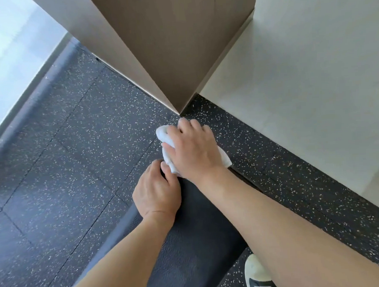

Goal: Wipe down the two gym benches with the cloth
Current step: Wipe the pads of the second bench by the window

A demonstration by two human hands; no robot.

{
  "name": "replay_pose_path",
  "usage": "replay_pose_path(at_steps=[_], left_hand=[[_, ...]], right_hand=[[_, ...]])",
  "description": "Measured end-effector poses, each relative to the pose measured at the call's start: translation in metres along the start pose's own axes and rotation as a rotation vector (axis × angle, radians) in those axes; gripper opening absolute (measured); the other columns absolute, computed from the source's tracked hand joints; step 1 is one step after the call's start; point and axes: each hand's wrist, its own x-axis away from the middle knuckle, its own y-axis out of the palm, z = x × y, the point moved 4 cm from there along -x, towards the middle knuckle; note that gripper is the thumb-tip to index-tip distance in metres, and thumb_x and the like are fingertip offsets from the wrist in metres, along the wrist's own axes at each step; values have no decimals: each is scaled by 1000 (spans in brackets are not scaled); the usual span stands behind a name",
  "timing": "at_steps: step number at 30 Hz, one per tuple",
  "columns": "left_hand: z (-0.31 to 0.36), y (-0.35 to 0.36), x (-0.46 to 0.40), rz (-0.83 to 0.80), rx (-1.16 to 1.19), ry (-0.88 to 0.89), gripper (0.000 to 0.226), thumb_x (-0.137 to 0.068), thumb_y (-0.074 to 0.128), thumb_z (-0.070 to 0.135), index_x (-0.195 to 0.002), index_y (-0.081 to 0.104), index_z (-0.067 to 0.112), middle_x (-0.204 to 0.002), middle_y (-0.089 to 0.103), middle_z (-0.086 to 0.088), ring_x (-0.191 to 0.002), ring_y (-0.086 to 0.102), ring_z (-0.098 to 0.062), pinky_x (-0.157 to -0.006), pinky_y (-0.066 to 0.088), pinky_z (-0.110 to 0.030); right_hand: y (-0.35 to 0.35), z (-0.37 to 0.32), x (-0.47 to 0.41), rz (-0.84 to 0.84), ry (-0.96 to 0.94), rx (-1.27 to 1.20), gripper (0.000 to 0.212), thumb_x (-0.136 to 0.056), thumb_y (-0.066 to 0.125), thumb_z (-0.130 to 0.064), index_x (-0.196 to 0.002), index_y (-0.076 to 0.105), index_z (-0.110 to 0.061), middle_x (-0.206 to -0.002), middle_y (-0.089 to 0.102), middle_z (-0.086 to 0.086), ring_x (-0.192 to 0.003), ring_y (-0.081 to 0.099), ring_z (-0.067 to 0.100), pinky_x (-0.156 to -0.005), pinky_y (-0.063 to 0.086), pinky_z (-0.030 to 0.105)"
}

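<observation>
The black padded bench (pixel 195 226) runs from the bottom of the view up toward the middle, and I use it as the landmark for all places. At its far end lies the white cloth (pixel 166 140), bunched up, with one part sticking out beyond the end of the pad and another corner showing on the right side of it. The right hand (pixel 193 149) lies on top of the cloth at this far end of the bench; its fingers are bent over the cloth and press it down on the pad, and the fingertips reach past the edge of the bench. The left hand (pixel 157 193) rests on the left edge of the bench, just behind the cloth; its fingers are curled over this edge, and the thumb almost touches the cloth. Both forearms come in over the near part of the bench. Under the bench and all around it is a dark speckled rubber floor (pixel 74 138). Beyond the far end of the bench stands the corner of a brown wooden column (pixel 168 45), and to the right of the bench is a pale wall (pixel 312 82). Beside the near right part of the bench there is a white shoe (pixel 257 273) on the floor.
</observation>
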Motion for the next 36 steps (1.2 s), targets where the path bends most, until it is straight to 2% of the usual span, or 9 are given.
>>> replay_pose_path(at_steps=[4, 6, 9, 14, 17, 25, 29, 33, 36], left_hand=[[0, -1, 0, 0, -31, -3, 45, -94, 12, 51, -77, 43, 22, -66, 47, 6, -69, 47, -30, -62, 32, -38], [1, -2, 0, 1, -39, -15, 43, -97, 16, 50, -78, 42, 22, -67, 45, 8, -71, 47, -30, -63, 32, -39], [3, -3, 1, 19, -10, -9, 36, -100, 21, 45, -79, 44, 27, -68, 44, 11, -71, 46, -27, -65, 31, -37], [2, -3, 1, 25, 26, 28, 38, -99, 19, 48, -88, 49, 28, -84, 60, 8, -80, 57, -27, -67, 31, -36], [2, -3, 0, 5, 31, 31, 40, -100, 22, 46, -97, 57, 27, -93, 66, 8, -87, 60, -26, -69, 32, -35], [1, -2, -2, -36, 43, 40, 38, -100, 24, 43, -100, 59, 27, -95, 66, 8, -87, 60, -24, -68, 32, -35], [2, -2, -3, -59, 53, 52, 30, -100, 24, 42, -88, 46, 27, -88, 59, 5, -83, 57, -27, -66, 33, -36], [4, -2, -4, -61, 41, 67, 31, -100, 23, 39, -88, 49, 24, -88, 59, 2, -82, 57, -30, -66, 38, -39], [3, -1, -4, -78, 33, 76, 28, -99, 24, 40, -92, 48, 27, -90, 60, 4, -82, 57, -29, -65, 36, -38]], right_hand=[[13, -8, -33, -208, -31, -56, 24, -101, 55, -41, -114, 65, -23, -117, 64, 1, -112, 57, 26, -87, 37, 41], [1, 1, -18, -147, -47, -115, 23, -97, 60, -38, -107, 66, -19, -106, 64, 3, -101, 58, 28, -81, 34, 38], [-25, 29, 38, -17, -38, -167, 21, -95, 62, -34, -92, 62, -13, -89, 59, 6, -81, 56, 29, -71, 44, 42], [-47, 92, 147, -31, 14, -148, 27, -104, 51, -38, -93, 59, -14, -89, 48, -2, -76, 44, 23, -68, 43, 45], [-48, 97, 170, -65, 81, -175, 27, -104, 49, -39, -96, 58, -14, -93, 47, -5, -79, 44, 21, -71, 43, 43], [-25, 32, 50, -83, 92, -183, 27, -100, 54, -39, -94, 60, -13, -91, 57, 4, -80, 54, 29, -70, 46, 46], [7, -6, -37, -408, 15, -142, 16, -91, 63, -32, -84, 54, -21, -87, 55, -3, -87, 55, 26, -68, 38, 37], [35, -1, -67, -797, 56, -166, 21, -68, 61, -23, -66, 43, -13, -69, 50, -2, -67, 48, 24, -50, 24, 29], [35, 22, -60, -829, 221, -406, 28, -73, 68, -33, -64, 47, -16, -64, 51, -5, -62, 47, 20, -51, 31, 30]])
